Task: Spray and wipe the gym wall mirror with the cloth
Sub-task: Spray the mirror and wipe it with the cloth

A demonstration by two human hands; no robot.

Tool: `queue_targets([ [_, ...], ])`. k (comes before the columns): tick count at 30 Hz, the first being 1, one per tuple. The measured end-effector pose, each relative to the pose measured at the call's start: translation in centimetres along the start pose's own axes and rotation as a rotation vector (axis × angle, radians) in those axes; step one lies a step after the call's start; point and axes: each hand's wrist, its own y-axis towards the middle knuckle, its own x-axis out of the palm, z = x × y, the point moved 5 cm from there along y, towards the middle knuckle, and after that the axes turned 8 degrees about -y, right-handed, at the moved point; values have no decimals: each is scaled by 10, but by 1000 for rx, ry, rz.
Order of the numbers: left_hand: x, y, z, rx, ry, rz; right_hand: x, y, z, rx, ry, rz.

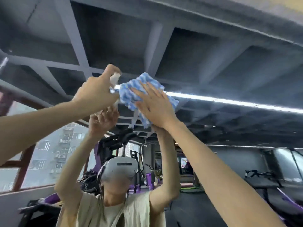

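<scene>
Right hand [154,108] fingers [139,95] straight, pressing cloth [147,79]; left hand [96,90] grips spray bottle [114,78].

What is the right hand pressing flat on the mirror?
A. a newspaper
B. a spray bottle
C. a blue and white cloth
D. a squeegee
C: the right hand lies with straight fingers on the blue and white cloth against the mirror, while the left hand grips the spray bottle.

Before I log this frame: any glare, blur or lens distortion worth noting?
Head view: the strip light blows out white in the mirror; the spray bottle in the left hand is blurred; the cloth under the right hand reads fairly sharp; the wide lens bows the ceiling beams.
</scene>
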Motion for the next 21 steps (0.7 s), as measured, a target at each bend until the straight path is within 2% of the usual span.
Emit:
queue_targets([
  [3, 18, -5, 12, 30, -4, -35, 0, -49, 128, 580, -162, 60],
  [5, 30, -11, 15, 58, -13, -36, -10, -83, 184, 956, -71, 72],
  [6, 36, -14, 15, 66, -9, -45, -11, -86, 183, 1054, -19, 47],
  [7, 40, -16, 14, 69, -2, -55, -15, -79, 163, 1040, 7, 37],
  [8, 44, -18, 15, 71, -1, -60, -22, -66, 134, 904, -13, 58],
  [10, 49, -22, 21, 73, -4, -65, -19, -48, 63, 386, -88, 31],
  [11, 48, -22, 24, 74, 0, -65, -14, -46, 43, 197, -152, -1],
  [12, 49, -23, 29, 72, -2, -67, -15, -47, 47, 163, -200, 9],
  [13, 50, -24, 35, 74, -5, -76, -18, -49, 70, 265, -209, 64],
  [14, 48, -24, 40, 84, -10, -76, -22, -57, 102, 462, -207, 102],
  [17, 43, -25, 47, 100, 24, -82, -20, -107, 184, 1037, -60, 22],
  [19, 37, -23, 44, 91, 50, -76, -18, -114, 185, 1157, 14, 28],
  [20, 34, -21, 42, 77, 56, -70, -15, -104, 171, 1123, 6, 29],
  [21, 33, -20, 40, 60, 55, -73, -14, -86, 148, 1013, 1, 30],
])
